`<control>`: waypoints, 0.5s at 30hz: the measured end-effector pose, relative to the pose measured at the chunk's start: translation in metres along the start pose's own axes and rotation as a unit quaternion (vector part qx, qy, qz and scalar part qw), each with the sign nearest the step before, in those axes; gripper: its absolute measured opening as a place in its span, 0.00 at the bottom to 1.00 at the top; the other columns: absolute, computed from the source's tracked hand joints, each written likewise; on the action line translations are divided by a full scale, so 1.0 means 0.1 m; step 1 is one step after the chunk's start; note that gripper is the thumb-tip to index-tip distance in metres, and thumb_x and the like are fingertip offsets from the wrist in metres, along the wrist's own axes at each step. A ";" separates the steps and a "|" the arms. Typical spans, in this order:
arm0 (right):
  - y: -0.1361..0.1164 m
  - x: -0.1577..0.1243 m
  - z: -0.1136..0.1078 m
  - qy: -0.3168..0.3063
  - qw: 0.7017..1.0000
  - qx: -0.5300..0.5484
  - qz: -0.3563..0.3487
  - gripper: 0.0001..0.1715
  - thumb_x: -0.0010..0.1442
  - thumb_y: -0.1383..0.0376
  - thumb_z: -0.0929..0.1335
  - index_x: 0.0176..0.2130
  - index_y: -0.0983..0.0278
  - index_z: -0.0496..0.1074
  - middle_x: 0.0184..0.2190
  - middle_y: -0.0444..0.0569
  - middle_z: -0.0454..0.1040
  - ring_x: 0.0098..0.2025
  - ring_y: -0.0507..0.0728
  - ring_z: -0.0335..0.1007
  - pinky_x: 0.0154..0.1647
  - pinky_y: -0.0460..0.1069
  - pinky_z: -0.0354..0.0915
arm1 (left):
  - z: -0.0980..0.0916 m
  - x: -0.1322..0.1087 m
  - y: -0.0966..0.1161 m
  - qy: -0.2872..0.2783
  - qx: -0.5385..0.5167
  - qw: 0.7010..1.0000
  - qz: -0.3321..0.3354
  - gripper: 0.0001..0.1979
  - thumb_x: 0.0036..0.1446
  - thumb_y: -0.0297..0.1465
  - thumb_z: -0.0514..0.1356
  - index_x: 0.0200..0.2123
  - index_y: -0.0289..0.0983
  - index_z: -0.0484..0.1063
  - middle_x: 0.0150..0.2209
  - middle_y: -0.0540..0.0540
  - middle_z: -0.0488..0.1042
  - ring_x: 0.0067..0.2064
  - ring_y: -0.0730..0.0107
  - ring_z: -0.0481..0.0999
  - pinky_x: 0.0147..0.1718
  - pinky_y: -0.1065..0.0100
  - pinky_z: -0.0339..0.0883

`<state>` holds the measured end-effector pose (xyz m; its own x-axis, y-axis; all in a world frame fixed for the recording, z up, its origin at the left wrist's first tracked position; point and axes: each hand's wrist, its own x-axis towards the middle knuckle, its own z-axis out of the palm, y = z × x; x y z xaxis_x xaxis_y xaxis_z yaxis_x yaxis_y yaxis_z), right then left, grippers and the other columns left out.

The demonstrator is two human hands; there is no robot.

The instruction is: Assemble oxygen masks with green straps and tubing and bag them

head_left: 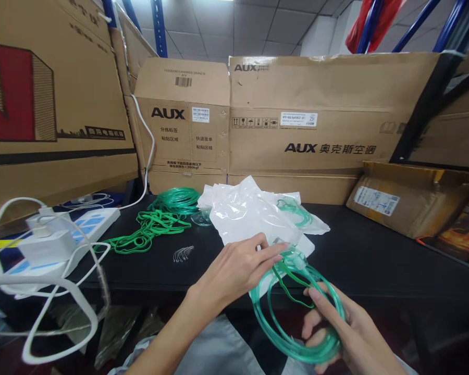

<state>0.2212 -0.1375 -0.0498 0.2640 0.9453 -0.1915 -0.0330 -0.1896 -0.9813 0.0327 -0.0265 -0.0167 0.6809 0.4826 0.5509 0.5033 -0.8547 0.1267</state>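
Note:
My right hand (pixel 347 325) is closed round a coil of translucent green tubing (pixel 271 328), held at the table's front edge. At the top of the coil lies a clear plastic mask (pixel 296 259) with a green elastic strap (pixel 287 289) hanging from it. My left hand (pixel 238 268) pinches the mask's upper edge between thumb and fingers; the fingertips partly cover it. Just behind are overlapping white pouches (pixel 246 211), and the rearmost shows green tubing (pixel 297 212) on it or through it.
Left of the pouches lie a larger green tubing coil (pixel 179 199), a heap of green elastic straps (pixel 152 232) and several thin metal strips (pixel 183 253). A white power strip (pixel 96 221) with looping cables fills the left. Cardboard boxes (pixel 328 120) wall the back; a smaller carton (pixel 406 198) stands right.

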 end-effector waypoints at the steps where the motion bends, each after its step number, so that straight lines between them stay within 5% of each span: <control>1: -0.02 -0.01 0.01 -0.002 1.000 -0.003 -0.006 0.36 0.55 0.40 0.72 0.48 0.63 0.65 0.20 0.43 0.76 0.18 0.57 0.75 0.14 0.45 0.70 | 0.00 0.00 0.02 -0.005 -0.006 1.000 0.012 0.21 0.74 0.39 0.46 0.65 0.50 0.66 0.42 0.48 0.73 0.34 0.72 0.74 0.35 0.71 0.69; 8: -0.13 0.10 -0.03 -0.043 0.998 0.016 -0.042 0.32 0.56 0.44 0.73 0.46 0.66 0.71 0.23 0.45 0.77 0.19 0.55 0.73 0.17 0.47 0.73 | -0.02 -0.01 0.22 -0.034 -0.021 0.996 0.086 0.19 0.74 0.37 0.48 0.63 0.50 0.70 0.38 0.49 0.75 0.35 0.72 0.76 0.33 0.72 0.68; 15: -0.25 0.08 -0.20 -0.026 0.994 0.101 -0.009 0.34 0.54 0.52 0.78 0.54 0.66 0.74 0.33 0.49 0.82 0.33 0.56 0.82 0.41 0.47 0.80 | -0.07 0.01 0.23 -0.031 -0.051 0.996 0.060 0.19 0.74 0.34 0.48 0.63 0.43 0.69 0.49 0.49 0.81 0.46 0.69 0.81 0.44 0.71 0.72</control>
<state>0.2430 -0.1306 -0.0264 0.2162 0.9615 -0.1694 -0.2236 -0.1201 -0.9673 0.0409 -0.0473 -0.0077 0.7659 0.3849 0.5151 0.3627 -0.9201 0.1481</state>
